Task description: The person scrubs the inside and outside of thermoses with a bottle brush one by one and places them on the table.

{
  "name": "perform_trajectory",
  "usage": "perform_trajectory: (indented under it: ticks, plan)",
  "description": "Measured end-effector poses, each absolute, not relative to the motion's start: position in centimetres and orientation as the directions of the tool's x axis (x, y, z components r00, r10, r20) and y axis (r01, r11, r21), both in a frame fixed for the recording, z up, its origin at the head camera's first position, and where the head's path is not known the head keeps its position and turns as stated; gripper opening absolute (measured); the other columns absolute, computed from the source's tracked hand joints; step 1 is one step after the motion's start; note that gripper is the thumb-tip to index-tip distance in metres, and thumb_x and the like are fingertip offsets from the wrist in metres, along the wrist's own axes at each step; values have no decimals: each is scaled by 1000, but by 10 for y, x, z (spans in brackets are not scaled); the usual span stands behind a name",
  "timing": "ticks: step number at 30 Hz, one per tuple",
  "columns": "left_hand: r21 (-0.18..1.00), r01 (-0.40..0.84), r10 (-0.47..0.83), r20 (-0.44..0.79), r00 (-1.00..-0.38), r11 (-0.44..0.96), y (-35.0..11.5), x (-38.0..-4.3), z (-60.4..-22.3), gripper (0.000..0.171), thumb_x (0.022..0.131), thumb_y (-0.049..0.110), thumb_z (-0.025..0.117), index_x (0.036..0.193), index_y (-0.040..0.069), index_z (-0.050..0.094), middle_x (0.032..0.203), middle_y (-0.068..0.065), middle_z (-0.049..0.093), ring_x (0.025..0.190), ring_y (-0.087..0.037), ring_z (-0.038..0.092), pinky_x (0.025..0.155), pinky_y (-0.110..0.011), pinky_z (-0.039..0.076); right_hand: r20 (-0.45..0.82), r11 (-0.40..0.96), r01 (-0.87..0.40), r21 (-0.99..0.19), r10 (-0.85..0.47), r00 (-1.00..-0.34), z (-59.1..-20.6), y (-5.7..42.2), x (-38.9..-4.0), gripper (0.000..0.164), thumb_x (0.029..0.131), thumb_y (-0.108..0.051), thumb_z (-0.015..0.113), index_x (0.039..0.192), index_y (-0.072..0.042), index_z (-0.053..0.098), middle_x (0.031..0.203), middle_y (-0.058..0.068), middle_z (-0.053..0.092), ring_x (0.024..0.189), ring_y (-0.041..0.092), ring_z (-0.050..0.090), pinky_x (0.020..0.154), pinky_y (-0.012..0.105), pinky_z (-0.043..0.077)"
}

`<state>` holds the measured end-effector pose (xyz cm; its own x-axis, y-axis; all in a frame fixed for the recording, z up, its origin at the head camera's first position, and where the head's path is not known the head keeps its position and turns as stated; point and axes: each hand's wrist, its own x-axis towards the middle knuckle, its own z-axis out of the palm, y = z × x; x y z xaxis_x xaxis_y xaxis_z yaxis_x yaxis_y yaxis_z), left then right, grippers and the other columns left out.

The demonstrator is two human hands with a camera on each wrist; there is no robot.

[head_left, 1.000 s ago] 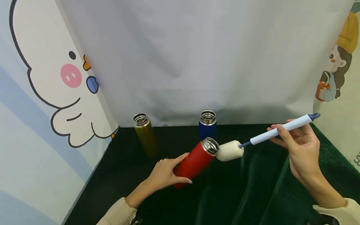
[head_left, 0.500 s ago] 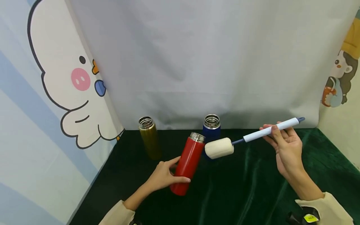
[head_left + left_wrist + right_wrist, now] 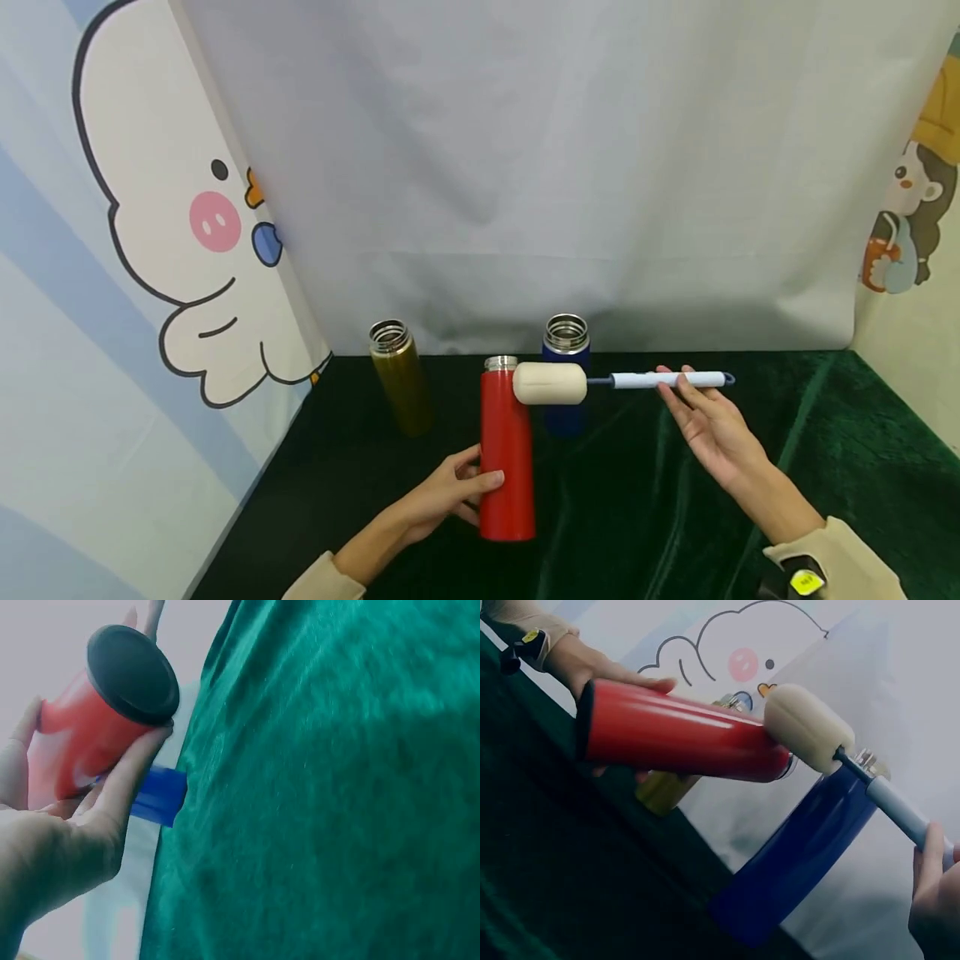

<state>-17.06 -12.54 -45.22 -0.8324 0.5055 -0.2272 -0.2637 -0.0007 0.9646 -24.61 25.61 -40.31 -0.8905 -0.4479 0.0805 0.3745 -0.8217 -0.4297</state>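
My left hand (image 3: 446,496) grips a red flask (image 3: 506,467) round its lower body, holding it nearly upright with its bare steel mouth at the top. In the left wrist view the flask's dark base (image 3: 133,675) faces the camera. My right hand (image 3: 716,433) pinches the pale blue handle of a bottle brush (image 3: 637,381) with thumb and fingers. The brush lies level, and its cream sponge head (image 3: 550,383) overlaps the flask's upper side just below the mouth. In the right wrist view the sponge head is beside the flask's neck end; whether they touch I cannot tell.
A gold flask (image 3: 401,383) without a lid stands at the back left. Behind the sponge head stands a blue flask (image 3: 566,417), also lidless. Dark green cloth (image 3: 750,500) covers the table, and a pale curtain (image 3: 525,167) hangs behind.
The red flask has swung from tilted rightward to nearly upright. My right hand has moved left, bringing the brush from slanting to level and its sponge head in front of the flask's upper side.
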Motion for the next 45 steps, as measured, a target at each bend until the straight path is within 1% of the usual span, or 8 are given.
perform_trajectory:
  ticks: [3, 5, 9, 16, 23, 28, 36, 45]
  plan:
    - [946, -318, 531, -236, -814, -67, -124, -170, -453, 56, 107, 32, 49, 156, 10, 33, 128, -8, 68, 103, -22, 73, 90, -43, 61, 105, -814, 475, -334, -533, -839, -413, 257, -247, 26, 111, -4, 31, 133, -13, 41, 134, 21, 63, 127, 32, 64, 116, 36, 44]
    - [936, -340, 540, -239, -807, -93, -124, -170, -453, 56, 108, 33, 48, 156, 10, 31, 130, -7, 67, 105, -22, 73, 91, -42, 60, 125, -798, 501, -334, -565, -816, -419, 257, -248, 25, 112, -7, 27, 131, -14, 42, 136, 22, 63, 129, 34, 62, 117, 40, 43]
    - [918, -373, 545, -247, -801, -132, -123, -170, -452, 58, 108, 33, 47, 158, 11, 28, 132, -6, 65, 107, -21, 71, 91, -39, 59, 146, -766, 467, -442, -575, -805, -426, 260, -248, 24, 112, -10, 25, 125, -14, 45, 136, 19, 65, 130, 32, 62, 114, 44, 46]
    - [899, -382, 550, -212, -807, -214, -125, -170, -451, 63, 110, 36, 43, 161, 11, 17, 132, -2, 64, 109, -17, 69, 90, -36, 59, 72, -657, 423, -624, -587, -806, -435, 270, -241, 28, 112, -11, 29, 127, -14, 52, 129, 13, 68, 123, 25, 67, 108, 37, 52]
    - [885, -379, 546, -184, -817, -269, -124, -175, -452, 61, 110, 38, 41, 159, 9, 18, 134, 1, 60, 115, -15, 65, 93, -37, 58, 27, -593, 445, -671, -620, -784, -442, 273, -241, 33, 112, -12, 29, 127, -13, 58, 128, 11, 68, 122, 22, 67, 108, 34, 52]
    - [897, -366, 571, -171, -803, -247, -117, -174, -454, 61, 110, 33, 45, 160, 7, 21, 134, 1, 61, 115, -15, 66, 93, -38, 58, -14, -638, 487, -597, -598, -801, -439, 266, -246, 26, 112, -11, 31, 124, -11, 54, 128, 14, 67, 123, 24, 67, 109, 34, 51]
    - [906, -367, 642, -156, -751, -208, -111, -166, -456, 59, 108, 25, 50, 158, 6, 27, 134, -1, 62, 115, -16, 67, 95, -37, 59, 135, -764, 582, -279, -631, -764, -431, 254, -249, 24, 112, -10, 23, 119, -7, 46, 141, 21, 60, 134, 31, 59, 120, 35, 38]
    - [863, -369, 572, -119, -812, -344, -119, -167, -449, 61, 109, 33, 45, 159, 10, 19, 137, 3, 62, 119, -14, 65, 98, -36, 56, 31, -602, 668, -438, -752, -658, -447, 265, -237, 40, 113, -13, 21, 125, -8, 59, 139, 15, 62, 133, 25, 59, 119, 33, 41]
